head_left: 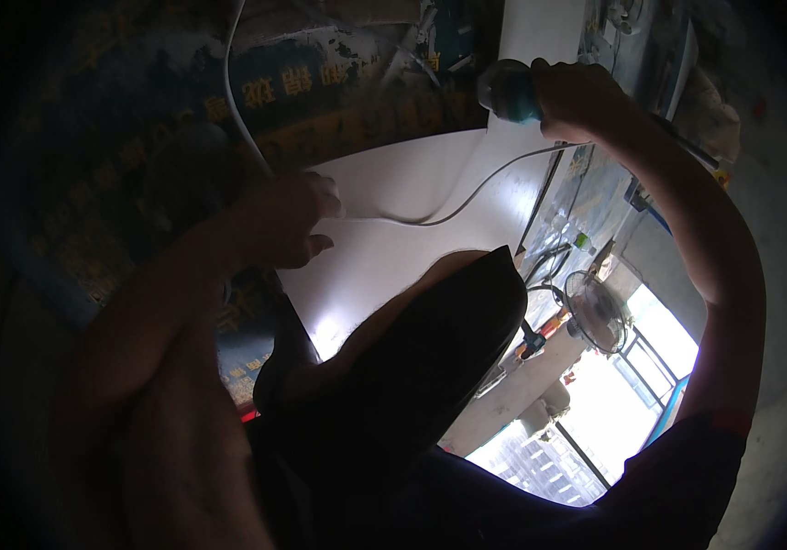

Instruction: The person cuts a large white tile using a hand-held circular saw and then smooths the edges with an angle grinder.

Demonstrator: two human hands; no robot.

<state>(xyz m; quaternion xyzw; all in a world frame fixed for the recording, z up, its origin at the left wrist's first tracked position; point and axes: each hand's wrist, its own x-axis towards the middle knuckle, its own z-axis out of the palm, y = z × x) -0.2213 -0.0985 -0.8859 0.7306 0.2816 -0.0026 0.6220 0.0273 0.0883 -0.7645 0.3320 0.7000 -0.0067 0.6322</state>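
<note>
At the upper right, my right hand (pixel 581 96) is wrapped around a teal handheld power tool (pixel 510 90) with a dark, rounded end. The tool is over the far right part of a white panel (pixel 393 183). From near the right hand, a pale power cord (pixel 421 224) dips across the panel to my left hand (pixel 297 215). My left hand is by the panel's left edge, its fingers curled at the cord and its thumb held apart. Shadow hides the palm. Another length of the cord shows above that hand, running upward.
Under the panel and to its left lies a dark, worn board (pixel 320 92) with faded yellow lettering. A caged fan (pixel 595 312) and a small bottle (pixel 584 242) with a green label are at the right. Bright windows (pixel 659 339) lie beyond. My dark-clothed knee (pixel 439 339) covers the panel's near part.
</note>
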